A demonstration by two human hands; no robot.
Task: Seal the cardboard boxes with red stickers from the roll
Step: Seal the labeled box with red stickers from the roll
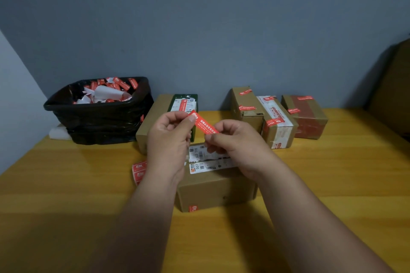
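A: The sticker roll (139,169) is mostly hidden behind the left wrist — just a red edge shows.

B: Yeah, and the print on the red sticker (205,123) is too small to read. The brown thing (393,86) far right is cut off by the edge — can't tell what it is.

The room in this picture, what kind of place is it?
Probably a small parcel-packing corner. Labelled cardboard boxes line the wooden table, a black bin holds sticker scraps, and both hands hold a red sticker.
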